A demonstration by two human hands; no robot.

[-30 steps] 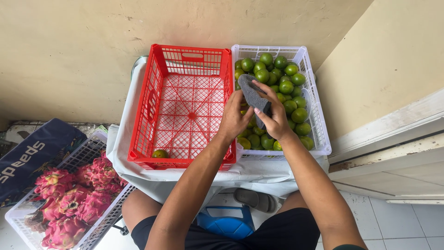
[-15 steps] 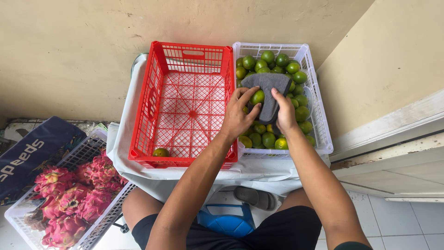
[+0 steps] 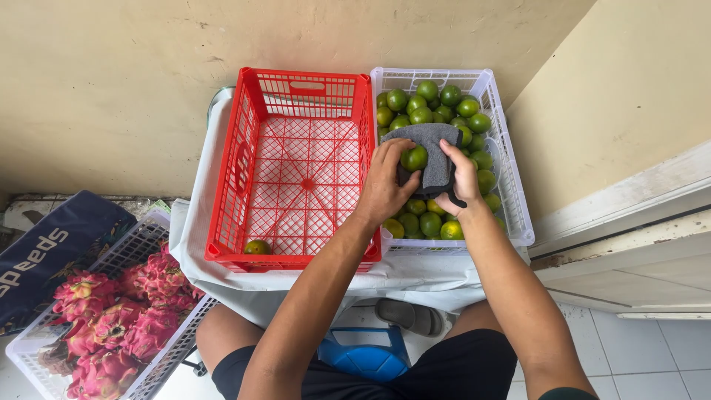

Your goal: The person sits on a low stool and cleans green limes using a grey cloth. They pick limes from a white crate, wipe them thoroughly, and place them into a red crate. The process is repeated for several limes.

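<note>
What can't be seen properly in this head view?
- Limes under the hands and grey cloth: covered.
- Left hand palm side: faces away.
- Basket of pink fruit: cut off by the frame's lower left edge.
- Blue stool: mostly hidden by the legs.

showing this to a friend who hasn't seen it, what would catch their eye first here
Probably the bright red crate in the middle, bare but for one green fruit in its near left corner. Right of it, over a white crate piled with green limes, the left hand holds a lime against a grey cloth in the right hand. Pink dragon fruit fill a basket at lower left.
</note>
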